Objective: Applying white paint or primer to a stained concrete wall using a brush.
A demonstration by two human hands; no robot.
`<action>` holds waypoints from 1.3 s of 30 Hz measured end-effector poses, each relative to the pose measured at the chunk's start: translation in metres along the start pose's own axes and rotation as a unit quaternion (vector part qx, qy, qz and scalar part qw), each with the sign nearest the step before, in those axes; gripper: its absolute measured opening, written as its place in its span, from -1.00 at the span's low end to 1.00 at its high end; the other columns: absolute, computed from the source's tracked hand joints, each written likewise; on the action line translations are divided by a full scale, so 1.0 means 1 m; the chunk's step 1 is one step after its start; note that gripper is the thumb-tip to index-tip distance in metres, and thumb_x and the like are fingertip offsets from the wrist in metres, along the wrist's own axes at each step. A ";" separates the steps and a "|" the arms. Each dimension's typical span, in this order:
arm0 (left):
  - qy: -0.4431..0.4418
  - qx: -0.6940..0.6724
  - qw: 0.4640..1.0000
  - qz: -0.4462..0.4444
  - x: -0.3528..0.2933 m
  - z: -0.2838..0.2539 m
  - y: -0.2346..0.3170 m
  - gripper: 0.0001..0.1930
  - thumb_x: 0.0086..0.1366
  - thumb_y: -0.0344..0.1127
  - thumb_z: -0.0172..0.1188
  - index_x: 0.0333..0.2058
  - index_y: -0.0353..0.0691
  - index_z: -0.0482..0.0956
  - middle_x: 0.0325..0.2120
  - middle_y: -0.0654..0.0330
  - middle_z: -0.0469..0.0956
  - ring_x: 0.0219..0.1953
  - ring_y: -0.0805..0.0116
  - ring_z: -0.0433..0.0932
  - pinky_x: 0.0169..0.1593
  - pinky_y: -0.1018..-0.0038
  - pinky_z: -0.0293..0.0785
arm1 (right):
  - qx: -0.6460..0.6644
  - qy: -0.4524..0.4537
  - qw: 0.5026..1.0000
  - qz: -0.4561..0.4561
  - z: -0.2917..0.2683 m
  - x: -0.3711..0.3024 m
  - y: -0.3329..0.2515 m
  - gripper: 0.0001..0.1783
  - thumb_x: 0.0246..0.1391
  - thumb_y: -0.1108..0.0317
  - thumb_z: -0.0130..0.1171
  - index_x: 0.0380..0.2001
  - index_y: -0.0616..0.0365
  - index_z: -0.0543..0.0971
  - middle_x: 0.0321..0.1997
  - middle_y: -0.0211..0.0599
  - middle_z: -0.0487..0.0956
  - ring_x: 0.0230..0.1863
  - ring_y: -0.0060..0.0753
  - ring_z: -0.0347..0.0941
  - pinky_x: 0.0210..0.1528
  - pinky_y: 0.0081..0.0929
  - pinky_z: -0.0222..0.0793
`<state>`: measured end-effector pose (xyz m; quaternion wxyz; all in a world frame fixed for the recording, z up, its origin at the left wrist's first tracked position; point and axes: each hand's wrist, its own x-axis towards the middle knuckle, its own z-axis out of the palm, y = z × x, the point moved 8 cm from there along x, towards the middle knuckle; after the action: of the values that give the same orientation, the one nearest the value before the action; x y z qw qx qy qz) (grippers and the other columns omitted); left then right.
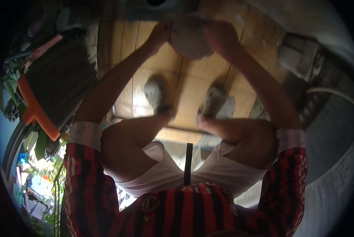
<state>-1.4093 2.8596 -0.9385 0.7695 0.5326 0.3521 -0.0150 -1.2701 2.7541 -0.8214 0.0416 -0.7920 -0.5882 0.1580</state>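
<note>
Both my arms stretch forward over the tan floor to a round, greyish, flat-looking object (190, 37). It may be a lid or a shallow bowl; the blur hides which. My left hand (161, 34) is closed on its left edge. On the opposite edge, my right hand (222, 37) grips it with the fingers mostly hidden behind or dark in shadow. Just beyond the round object stands a dark thing with a round opening (156, 3), cut off by the picture's top.
A broom (40, 108) with an orange head and dark bristles is on the left, near leafy plants (11, 85). My feet wear light perforated clogs (155, 93) on the tan planked or tiled floor (143, 63). Greyish folded material (301, 57) lies to the right beside a pale wall.
</note>
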 end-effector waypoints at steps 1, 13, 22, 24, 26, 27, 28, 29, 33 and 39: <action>-0.037 -0.001 0.999 -0.012 0.010 -0.008 -0.005 -0.64 0.13 -0.43 0.18 -0.06 -0.24 0.43 -0.29 0.24 0.51 -0.29 0.43 0.56 -0.32 0.43 0.56 | 0.041 0.002 0.999 0.004 0.002 0.008 -0.001 -0.78 0.04 0.29 0.06 -0.47 0.13 0.64 -0.43 -0.02 0.63 -0.36 0.02 0.61 -0.29 -0.08 0.55; -0.071 0.042 0.997 -0.007 0.050 -0.040 -0.052 -0.66 0.14 -0.24 0.18 -0.10 -0.18 0.54 -0.54 0.33 0.52 -0.58 0.53 0.45 -0.57 0.56 0.33 | -0.018 -0.091 0.989 -0.112 0.068 0.014 -0.031 -0.75 -0.01 0.27 0.08 -0.42 0.15 0.69 -0.36 -0.05 0.66 -0.28 -0.03 0.63 -0.24 -0.07 0.53; -0.142 0.105 0.972 -0.152 0.019 0.000 -0.063 -0.50 0.29 -0.13 0.17 0.13 -0.20 0.34 -0.14 0.11 0.57 -0.18 0.35 0.62 -0.13 0.39 0.56 | 0.117 -0.243 0.963 -0.024 0.038 0.002 0.029 -0.69 0.10 0.27 0.02 -0.41 0.29 0.65 -0.32 -0.01 0.67 -0.28 0.01 0.61 -0.23 -0.12 0.49; -0.172 0.149 0.960 -0.163 0.006 0.007 -0.048 -0.41 0.26 0.01 0.21 0.14 -0.20 0.34 -0.10 0.09 0.55 -0.15 0.32 0.62 -0.08 0.34 0.55 | -0.057 -0.311 0.936 -0.155 0.033 -0.010 0.023 -0.67 0.08 0.28 0.07 -0.34 0.38 0.64 -0.25 0.05 0.66 -0.27 0.07 0.61 -0.19 -0.10 0.51; -0.201 0.197 0.945 -0.165 -0.008 0.019 -0.026 -0.32 0.23 0.16 0.24 0.15 -0.20 0.33 -0.06 0.06 0.54 -0.12 0.29 0.62 -0.02 0.28 0.54 | -0.041 -0.266 0.956 -0.117 0.035 -0.014 0.034 -0.66 0.10 0.25 0.06 -0.30 0.35 0.64 -0.24 0.04 0.66 -0.26 0.08 0.60 -0.18 -0.10 0.50; -0.205 0.289 0.913 -0.202 -0.014 0.019 -0.023 -0.20 0.15 0.30 0.24 0.16 -0.19 0.33 -0.01 0.05 0.51 -0.06 0.26 0.61 0.03 0.23 0.51 | -0.022 -0.219 0.972 -0.081 0.031 -0.012 0.046 -0.65 0.11 0.23 0.05 -0.26 0.31 0.64 -0.23 0.03 0.65 -0.25 0.09 0.59 -0.17 -0.10 0.49; -0.202 0.374 0.873 -0.239 -0.024 0.012 -0.022 -0.08 0.06 0.43 0.25 0.17 -0.18 0.32 0.03 0.05 0.48 -0.01 0.22 0.59 0.07 0.18 0.48 | -0.028 -0.217 0.972 -0.087 0.024 -0.014 0.044 -0.65 0.11 0.23 0.05 -0.26 0.31 0.64 -0.23 0.03 0.65 -0.25 0.09 0.59 -0.17 -0.10 0.49; -0.197 0.373 0.875 -0.237 -0.031 0.011 -0.012 -0.08 0.06 0.43 0.25 0.17 -0.18 0.32 0.03 0.05 0.48 -0.01 0.22 0.59 0.07 0.18 0.48 | 0.009 -0.213 0.972 -0.099 0.017 -0.019 0.040 -0.67 0.10 0.23 0.06 -0.25 0.27 0.64 -0.25 0.04 0.65 -0.24 0.10 0.58 -0.17 -0.09 0.48; -0.225 0.592 0.742 -0.218 -0.044 -0.015 0.023 0.03 -0.07 0.55 0.24 0.13 -0.26 0.41 0.07 0.00 0.48 0.04 0.12 0.57 0.08 0.19 0.48 | 0.021 -0.101 0.990 -0.099 -0.021 -0.032 0.040 -0.74 0.10 0.23 0.08 -0.31 0.18 0.62 -0.32 0.04 0.62 -0.23 0.13 0.55 -0.18 -0.05 0.45; -0.187 0.711 0.673 0.084 -0.107 0.030 0.159 -0.25 0.14 0.29 0.26 0.02 -0.30 0.50 -0.11 -0.01 0.58 -0.05 0.06 0.57 0.04 0.25 0.47 | 0.048 -0.015 0.994 -0.094 -0.040 -0.062 0.050 -0.75 0.10 0.20 0.15 -0.41 0.19 0.59 -0.38 0.05 0.59 -0.28 0.17 0.52 -0.22 0.01 0.42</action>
<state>-1.4110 2.8655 -0.7446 0.2064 0.9321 0.0377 -0.2954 -1.2281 2.6845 -0.7840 0.0857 -0.7281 -0.6520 0.1934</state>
